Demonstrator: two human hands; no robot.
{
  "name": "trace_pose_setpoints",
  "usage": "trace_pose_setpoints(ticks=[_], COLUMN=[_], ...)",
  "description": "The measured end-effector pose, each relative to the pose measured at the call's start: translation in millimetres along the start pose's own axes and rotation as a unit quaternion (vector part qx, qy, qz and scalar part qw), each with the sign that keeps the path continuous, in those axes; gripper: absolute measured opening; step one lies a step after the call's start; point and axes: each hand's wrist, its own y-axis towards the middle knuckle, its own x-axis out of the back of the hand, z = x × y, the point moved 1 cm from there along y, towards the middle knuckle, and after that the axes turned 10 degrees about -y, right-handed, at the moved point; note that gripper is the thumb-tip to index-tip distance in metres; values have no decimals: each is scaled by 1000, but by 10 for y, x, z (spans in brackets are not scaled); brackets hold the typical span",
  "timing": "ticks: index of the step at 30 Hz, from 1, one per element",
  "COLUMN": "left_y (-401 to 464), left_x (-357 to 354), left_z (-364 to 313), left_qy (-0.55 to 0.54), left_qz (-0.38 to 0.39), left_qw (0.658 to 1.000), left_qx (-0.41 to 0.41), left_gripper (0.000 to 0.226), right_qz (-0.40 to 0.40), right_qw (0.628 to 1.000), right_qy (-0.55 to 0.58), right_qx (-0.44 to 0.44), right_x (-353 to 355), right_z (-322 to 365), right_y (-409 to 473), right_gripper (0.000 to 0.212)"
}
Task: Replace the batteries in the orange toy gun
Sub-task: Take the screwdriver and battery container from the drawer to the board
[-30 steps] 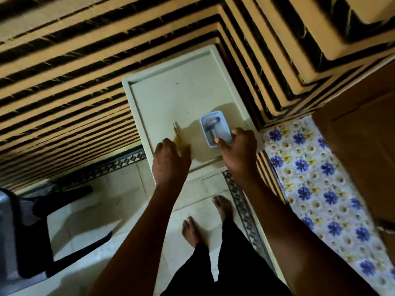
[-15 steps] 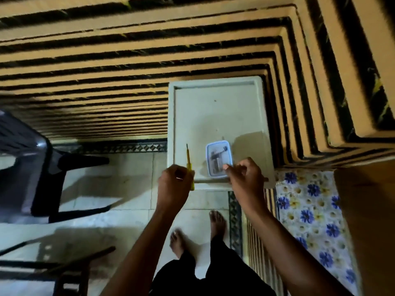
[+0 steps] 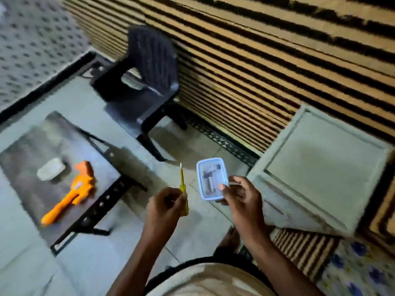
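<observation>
The orange toy gun (image 3: 72,193) lies on a low dark table (image 3: 27,154) at the left, beside a small white block (image 3: 50,171). My left hand (image 3: 165,207) grips a yellow screwdriver (image 3: 183,189), tip pointing up. My right hand (image 3: 242,196) holds a small clear box with a blue rim (image 3: 211,178) by its near corner; small dark and silver parts show inside it. Both hands hover over the floor, to the right of the table.
A dark plastic chair (image 3: 149,77) stands behind the table against a striped wall. A pale square stand (image 3: 320,167) sits to the right of my hands. A floral cloth (image 3: 359,272) lies at the bottom right. My foot (image 3: 229,236) is on the tiled floor.
I have lifted the screwdriver and the box off the pale stand and turned left. The table with the toy gun has come into view.
</observation>
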Motion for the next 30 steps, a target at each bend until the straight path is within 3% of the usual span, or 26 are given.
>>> trace_pose_setpoints(ticks=[7,14,22,30], left_y=[-569,-1042,-879,-280], left_x=[1578,2968,4149,5371], left_z=[266,778,1117,1173], left_qy=[-90,-147,-205,-186], left_qz=[-120,-247,-314,-352], left_qw=[989,958,926,916], left_qx=[-8,14,37,40], left_gripper=[11,10,9,9], right_qz=[100,203,270,298], right_qw=[994,978,962,953], right_qy=[-2,23,6,-17], right_qx=[52,48,48,55], right_x=[-1385,-2766,-4158,-5651], right_z=[346,576,701,1066], right_y=[-799,-1536,-1796,-1546], right_gripper=[12,10,10,14])
